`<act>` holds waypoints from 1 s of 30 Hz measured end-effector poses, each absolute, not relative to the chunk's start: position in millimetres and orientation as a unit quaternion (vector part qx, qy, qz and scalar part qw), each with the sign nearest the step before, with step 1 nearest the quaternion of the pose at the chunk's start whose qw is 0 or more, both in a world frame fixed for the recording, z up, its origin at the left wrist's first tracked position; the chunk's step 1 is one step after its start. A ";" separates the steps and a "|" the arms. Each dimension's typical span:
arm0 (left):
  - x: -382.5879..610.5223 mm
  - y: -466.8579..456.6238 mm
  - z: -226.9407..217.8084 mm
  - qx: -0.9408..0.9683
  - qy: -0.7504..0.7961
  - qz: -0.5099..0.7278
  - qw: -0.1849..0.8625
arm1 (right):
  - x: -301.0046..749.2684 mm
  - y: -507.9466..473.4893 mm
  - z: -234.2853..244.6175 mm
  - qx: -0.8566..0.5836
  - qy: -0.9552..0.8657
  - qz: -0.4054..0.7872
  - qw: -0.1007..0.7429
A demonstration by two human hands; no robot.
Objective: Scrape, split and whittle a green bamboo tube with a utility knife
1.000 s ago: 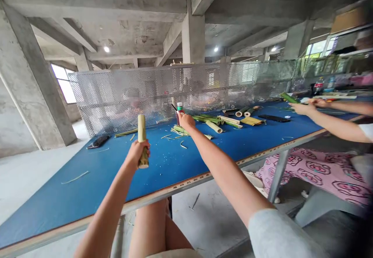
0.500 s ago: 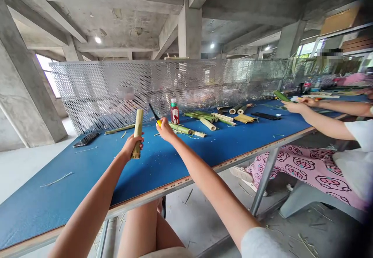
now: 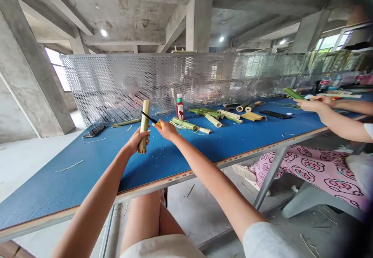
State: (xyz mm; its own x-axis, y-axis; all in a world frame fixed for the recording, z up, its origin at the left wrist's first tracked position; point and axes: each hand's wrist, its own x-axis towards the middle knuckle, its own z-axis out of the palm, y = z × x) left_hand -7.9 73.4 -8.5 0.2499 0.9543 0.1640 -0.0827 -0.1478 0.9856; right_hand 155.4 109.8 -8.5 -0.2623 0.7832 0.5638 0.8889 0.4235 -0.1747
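Steadying left hand [image 3: 139, 139]: left of centre, its grip closed around the lower half of a pale bamboo section [image 3: 145, 124], probably held low so that the upper length is clear for the blade.
Bamboo section: nearly upright, leaning slightly, over the blue worktop [image 3: 72, 184]; whether its foot touches is hard to tell.
Knife [image 3: 150, 117]: dark blade slanting across the bamboo's upper part; contact cannot be confirmed.
Right hand [image 3: 167, 129]: centre of the frame, grip wrapped around the knife's yellow handle [image 3: 159, 124], likely angled to bring the edge to the bamboo.
Bottle [image 3: 180, 108]: upright beyond the right hand, seemingly set back to leave working room.
Bamboo pieces [image 3: 214, 121]: lying right of centre, perhaps placed for easy reach.
Co-worker's hands [image 3: 313, 105]: at the frame's right, with a green bamboo length [image 3: 293, 93].
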 end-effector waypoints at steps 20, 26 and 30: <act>-19.2 62.3 -3.8 0.657 0.449 0.441 0.415 | 152.5 99.2 -3.3 -0.516 -0.787 -0.165 0.295; -18.7 61.8 -6.1 0.659 0.477 0.442 0.378 | 149.2 105.8 -5.7 -0.547 -0.767 -0.184 0.280; -10.1 64.1 -5.7 0.639 0.458 0.465 0.407 | 144.7 116.6 6.8 -0.565 -0.746 -0.188 0.297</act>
State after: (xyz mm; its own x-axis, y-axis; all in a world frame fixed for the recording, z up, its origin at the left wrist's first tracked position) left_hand -10.1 64.1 -5.7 0.1480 0.9640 0.2210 0.2063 -0.2486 0.9464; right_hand 144.7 116.6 6.8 -0.1843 0.7319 0.6561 0.9554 0.2900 -0.0551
